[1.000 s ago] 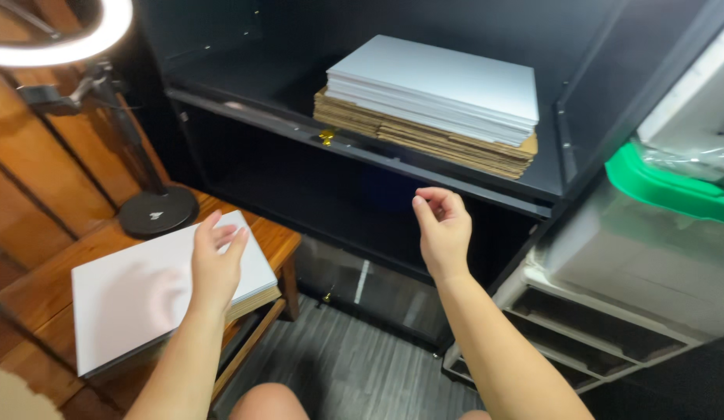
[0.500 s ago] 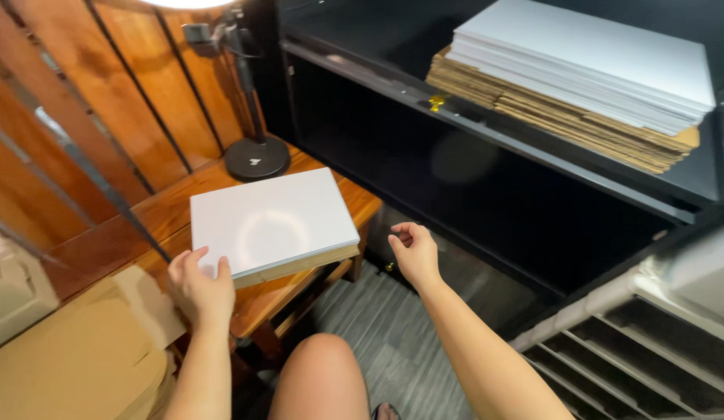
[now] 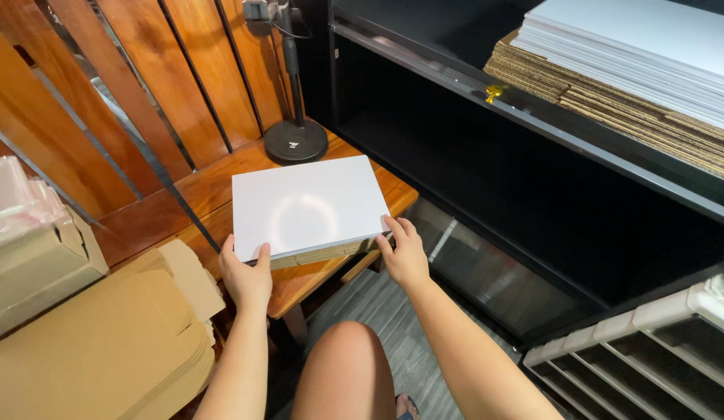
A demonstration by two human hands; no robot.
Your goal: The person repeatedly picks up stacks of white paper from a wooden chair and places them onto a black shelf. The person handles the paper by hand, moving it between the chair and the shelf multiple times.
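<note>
Left hand (image 3: pixel 245 276), lower centre-left of frame: fingers curled over the near left corner of the white board stack (image 3: pixel 304 206), thumb on top, gripping its edge. Right hand (image 3: pixel 403 253), centre of frame: fingers spread along the near right corner of the same stack, fingertips touching the edge, thumb side underneath; cannot tell how firmly it clamps. Both hands loosely closed around the stack's corners, not fists.

The stack: flat white top sheet with a glare spot, brown corrugated layers showing along the near edge. It lies on a small wooden table (image 3: pixel 214 190) at frame centre, near corner overhanging the table edge a bit.

Behind the stack, upper centre: round black stand base (image 3: pixel 296 141) on the table with a thin pole going up out of frame. Wood slat wall (image 3: pixel 105 85) across the upper left.

Lower left: pile of flattened brown cardboard (image 3: pixel 105 342), touching or just beside the table. Left edge: a cardboard box (image 3: pixel 35 264) with clear plastic bags on top.

Right half: black shelf unit (image 3: pixel 533 132). Upper right on the shelf: another pile of white boards (image 3: pixel 650 47) over corrugated sheets, small gold knob (image 3: pixel 494 92) at the shelf edge. Lower right: white drawer rack (image 3: pixel 650 350). Bottom centre: person's bare knee (image 3: pixel 342 365), grey floor below.
</note>
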